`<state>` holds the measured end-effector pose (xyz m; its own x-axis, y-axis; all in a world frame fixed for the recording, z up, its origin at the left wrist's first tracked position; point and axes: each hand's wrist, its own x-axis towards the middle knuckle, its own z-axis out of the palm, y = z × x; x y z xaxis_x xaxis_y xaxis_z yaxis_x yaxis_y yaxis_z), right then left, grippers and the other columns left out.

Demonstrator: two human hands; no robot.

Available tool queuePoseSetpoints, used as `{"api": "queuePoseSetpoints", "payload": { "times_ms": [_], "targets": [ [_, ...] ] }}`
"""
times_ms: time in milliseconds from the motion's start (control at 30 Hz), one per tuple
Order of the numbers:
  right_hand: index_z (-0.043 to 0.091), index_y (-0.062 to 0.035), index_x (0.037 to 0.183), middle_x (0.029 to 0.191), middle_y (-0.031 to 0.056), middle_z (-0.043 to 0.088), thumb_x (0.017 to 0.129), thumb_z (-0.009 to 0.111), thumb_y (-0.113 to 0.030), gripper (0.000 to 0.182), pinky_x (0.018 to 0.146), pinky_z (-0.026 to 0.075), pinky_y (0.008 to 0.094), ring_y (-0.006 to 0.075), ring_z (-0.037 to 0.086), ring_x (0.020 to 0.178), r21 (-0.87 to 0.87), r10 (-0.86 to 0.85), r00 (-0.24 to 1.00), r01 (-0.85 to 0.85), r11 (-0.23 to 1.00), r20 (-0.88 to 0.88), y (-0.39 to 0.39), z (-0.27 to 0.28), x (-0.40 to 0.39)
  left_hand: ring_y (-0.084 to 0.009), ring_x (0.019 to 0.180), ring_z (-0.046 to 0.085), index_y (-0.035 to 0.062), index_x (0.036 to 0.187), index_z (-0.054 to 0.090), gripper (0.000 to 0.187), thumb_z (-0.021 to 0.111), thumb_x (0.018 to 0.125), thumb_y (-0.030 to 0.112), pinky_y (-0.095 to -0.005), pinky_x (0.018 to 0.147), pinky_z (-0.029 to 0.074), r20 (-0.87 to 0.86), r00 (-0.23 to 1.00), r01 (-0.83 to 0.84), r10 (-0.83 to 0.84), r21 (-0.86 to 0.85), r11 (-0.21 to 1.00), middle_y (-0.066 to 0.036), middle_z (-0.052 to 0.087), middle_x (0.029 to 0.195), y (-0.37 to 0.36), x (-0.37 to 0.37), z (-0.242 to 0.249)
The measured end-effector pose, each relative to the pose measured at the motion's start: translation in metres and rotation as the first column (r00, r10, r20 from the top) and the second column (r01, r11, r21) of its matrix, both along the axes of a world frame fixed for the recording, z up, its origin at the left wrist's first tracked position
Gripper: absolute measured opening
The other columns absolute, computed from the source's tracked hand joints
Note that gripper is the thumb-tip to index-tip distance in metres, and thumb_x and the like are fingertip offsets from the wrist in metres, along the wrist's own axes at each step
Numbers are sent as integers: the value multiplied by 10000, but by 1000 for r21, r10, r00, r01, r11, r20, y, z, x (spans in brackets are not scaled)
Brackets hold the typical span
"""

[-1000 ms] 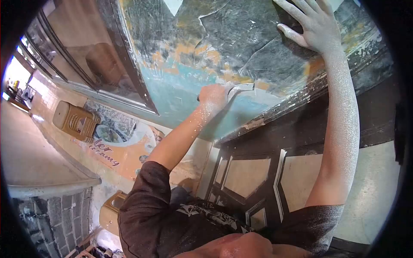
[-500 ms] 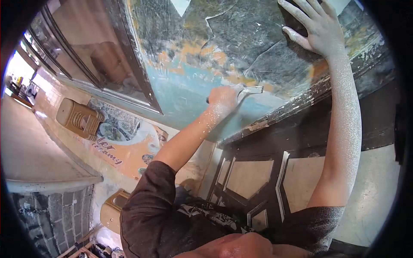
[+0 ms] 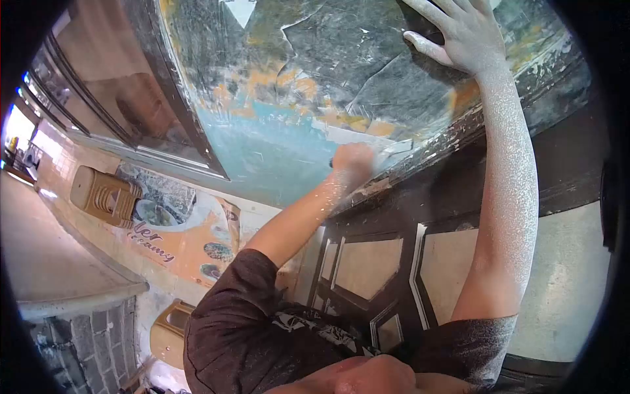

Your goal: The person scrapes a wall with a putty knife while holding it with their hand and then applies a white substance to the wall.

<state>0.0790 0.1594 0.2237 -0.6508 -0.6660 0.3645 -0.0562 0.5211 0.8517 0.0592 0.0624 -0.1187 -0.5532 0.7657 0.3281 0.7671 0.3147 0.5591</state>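
My left hand (image 3: 354, 163), blurred by motion, is closed around a scraper (image 3: 399, 150). Its metal blade sticks out to the right, against the lower part of the painted wall (image 3: 262, 141), close to the chipped dark frame edge. The wall shows blue paint, orange patches and a dark, peeling area. My right hand (image 3: 462, 36) lies with spread fingers on the dark area at the upper right, white dust covering it and the forearm. The top of that hand is partly cut off by the image edge.
A dark panelled door (image 3: 367, 262) stands below the wall. Stacked tan plastic stools (image 3: 105, 197) are at the left beside a printed orange sheet (image 3: 177, 243). Another tan stool (image 3: 168, 335) is lower down, near a grey block wall (image 3: 92, 341). A glass window (image 3: 125, 85) is at upper left.
My left hand and the scraper have moved right and slightly down along the wall, closer to the dark frame. The view has shifted a little. My right hand remains on the wall.
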Motion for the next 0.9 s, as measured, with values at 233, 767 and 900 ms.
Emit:
{"api": "queuePoseSetpoints", "payload": {
  "times_ms": [233,767,900],
  "targets": [
    [595,-187,1312,1554,40,480,822,677,-501,587,1222,186,526,257,403,1467,2,-36,999,36,999,-8,0,0,-1,-381,829,695,175,1010,679,303,521,997,433,-497,693,536,-39,991,-131,127,-133,982,-141,722,908,-96,-47,-3],
    [598,-177,1297,1548,47,485,813,691,-486,582,1218,196,518,259,409,1461,10,31,999,-31,999,-40,5,-3,-6,-375,750,698,202,1038,686,289,558,983,455,-506,628,528,-251,919,-345,306,-130,930,-140,720,826,-161,-113,-8],
    [591,-176,1295,1545,49,489,802,697,-483,591,1211,207,530,265,418,1456,13,-7,1000,7,1000,-20,2,-1,-3,-372,757,692,173,1018,697,303,592,972,453,-497,627,521,-257,906,-355,337,-28,934,-132,720,823,-158,-116,-14]
  ]
}}
